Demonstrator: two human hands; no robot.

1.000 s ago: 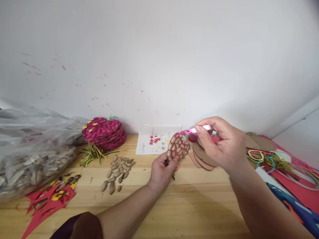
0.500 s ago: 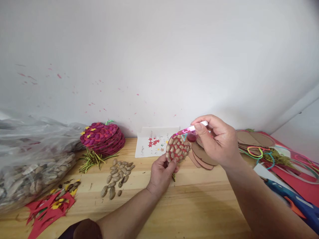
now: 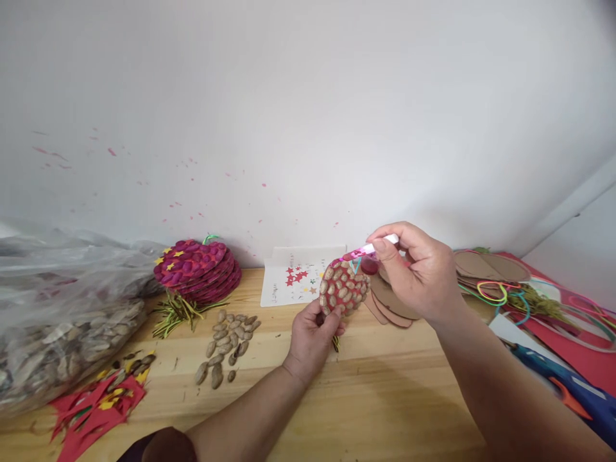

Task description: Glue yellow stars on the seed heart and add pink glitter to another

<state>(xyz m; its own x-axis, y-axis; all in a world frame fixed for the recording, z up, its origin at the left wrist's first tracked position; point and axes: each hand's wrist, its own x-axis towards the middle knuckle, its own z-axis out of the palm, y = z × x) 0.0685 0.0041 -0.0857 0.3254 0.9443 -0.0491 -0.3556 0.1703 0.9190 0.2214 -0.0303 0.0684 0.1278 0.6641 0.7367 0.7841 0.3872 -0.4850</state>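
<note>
My left hand (image 3: 312,337) grips the lower edge of a round red disc (image 3: 343,290) covered with peanuts in their shells, holding it tilted up above the table. Between the thumb and fingers of my right hand (image 3: 418,273) is a white-handled paintbrush (image 3: 369,248) smeared with magenta paint. Its tip meets the disc's upper left edge, where some magenta shows. Just behind the disc, a small round container of dark red paint (image 3: 369,265) is partly hidden. Loose peanuts (image 3: 226,340) lie left of my left hand.
Magenta-painted discs (image 3: 219,273) with yellow stars are stacked at the left, by thin green stems (image 3: 176,314). A plastic bag of peanuts (image 3: 72,340) and red paper scraps (image 3: 91,417) lie farther left. Rightward are cardboard pieces (image 3: 495,264), coloured cords (image 3: 495,293) and a blue glue gun (image 3: 553,375).
Both hands keep nearly the same hold on the disc and brush. The brush tip stays at the disc's upper edge; the view has shifted very slightly.
</note>
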